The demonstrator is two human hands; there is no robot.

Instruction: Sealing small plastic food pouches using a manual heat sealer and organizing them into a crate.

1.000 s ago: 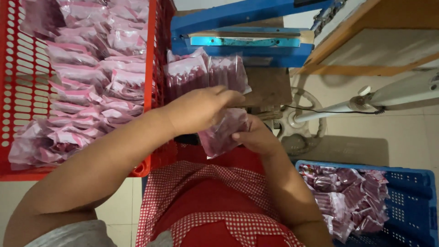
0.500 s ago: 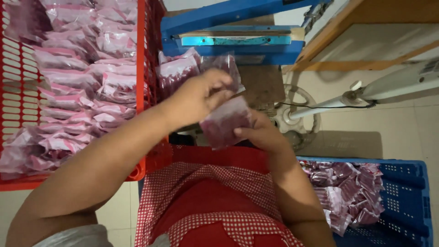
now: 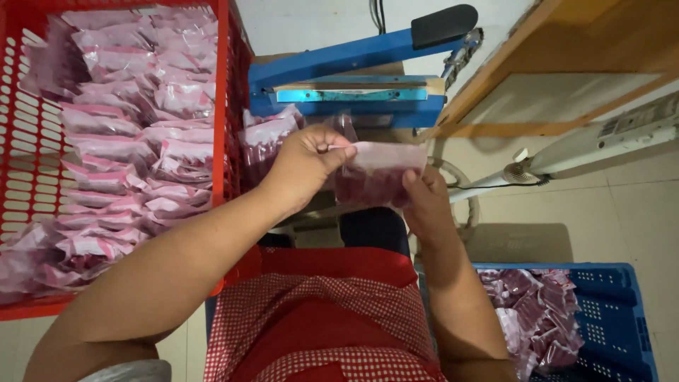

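Note:
A small clear plastic pouch (image 3: 378, 173) with dark red contents is held level in front of me by both hands. My left hand (image 3: 304, 163) pinches its upper left edge between thumb and fingers. My right hand (image 3: 424, 201) grips its lower right corner from below. The pouch's open flat top points toward the blue heat sealer (image 3: 353, 78), whose arm is raised just beyond it. A short stack of similar filled pouches (image 3: 265, 138) lies left of the sealer, behind my left hand.
A red plastic crate (image 3: 228, 106) full of pink pouches fills the left side. A blue crate (image 3: 608, 311) holding several pouches sits at the lower right on the floor. A wooden bench edge (image 3: 495, 85) and a white fan (image 3: 601, 145) are at the right.
Both hands have lifted the pouch upward and forward, closer to the sealer. The pouch has been turned from a slanted hold to a flat, level one.

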